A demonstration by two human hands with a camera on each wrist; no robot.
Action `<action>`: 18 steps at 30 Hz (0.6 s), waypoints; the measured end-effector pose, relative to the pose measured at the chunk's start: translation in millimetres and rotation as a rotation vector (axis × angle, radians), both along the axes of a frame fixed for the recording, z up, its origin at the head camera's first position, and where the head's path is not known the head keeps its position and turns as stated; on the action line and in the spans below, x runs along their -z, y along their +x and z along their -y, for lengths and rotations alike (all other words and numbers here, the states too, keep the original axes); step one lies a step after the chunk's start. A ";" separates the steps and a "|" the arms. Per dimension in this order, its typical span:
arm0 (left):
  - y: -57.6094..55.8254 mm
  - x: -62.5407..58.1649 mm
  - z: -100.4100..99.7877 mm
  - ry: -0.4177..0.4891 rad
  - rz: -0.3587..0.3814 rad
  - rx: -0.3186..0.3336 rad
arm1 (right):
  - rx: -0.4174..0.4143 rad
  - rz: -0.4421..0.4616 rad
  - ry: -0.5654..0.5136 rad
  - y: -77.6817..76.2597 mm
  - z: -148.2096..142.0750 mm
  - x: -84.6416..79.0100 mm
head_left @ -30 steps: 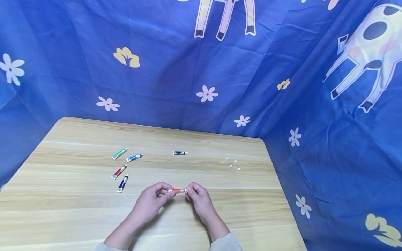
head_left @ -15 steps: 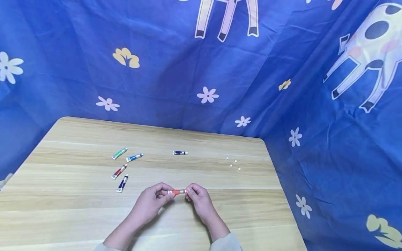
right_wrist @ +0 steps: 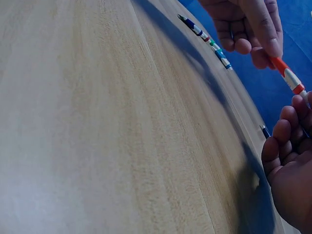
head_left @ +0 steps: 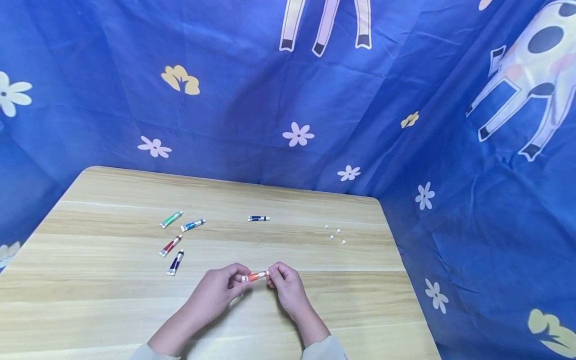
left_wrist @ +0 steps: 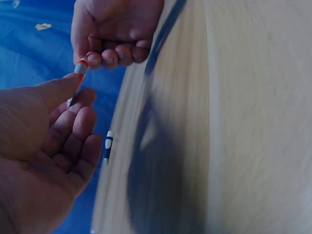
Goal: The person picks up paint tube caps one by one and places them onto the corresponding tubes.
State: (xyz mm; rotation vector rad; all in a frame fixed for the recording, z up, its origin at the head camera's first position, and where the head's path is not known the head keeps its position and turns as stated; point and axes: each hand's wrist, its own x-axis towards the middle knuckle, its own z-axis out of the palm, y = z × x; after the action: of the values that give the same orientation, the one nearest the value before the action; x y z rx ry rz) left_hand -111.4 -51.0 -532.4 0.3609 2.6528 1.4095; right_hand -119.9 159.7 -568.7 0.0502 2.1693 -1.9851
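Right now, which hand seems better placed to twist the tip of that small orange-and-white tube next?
Probably the right hand: it pinches the tube at its tip, while the left hand holds its opposite end.

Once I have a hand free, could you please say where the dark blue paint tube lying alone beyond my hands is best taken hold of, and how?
I'd pinch the dark blue paint tube at mid-body, coming from above and gripping across its two long sides: it is slim and lies flat, roughly left to right, with nothing close beside it.
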 end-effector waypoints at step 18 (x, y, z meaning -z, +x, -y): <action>-20.1 3.0 -4.5 -0.301 -0.229 0.049 | 0.035 -0.045 0.092 -2.8 -0.2 4.6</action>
State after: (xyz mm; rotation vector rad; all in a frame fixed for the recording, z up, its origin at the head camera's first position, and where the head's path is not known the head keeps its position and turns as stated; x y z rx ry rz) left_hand -131.4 -46.4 -535.4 0.5786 2.9556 0.9845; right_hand -122.6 159.8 -573.3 0.0573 2.3019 -1.9220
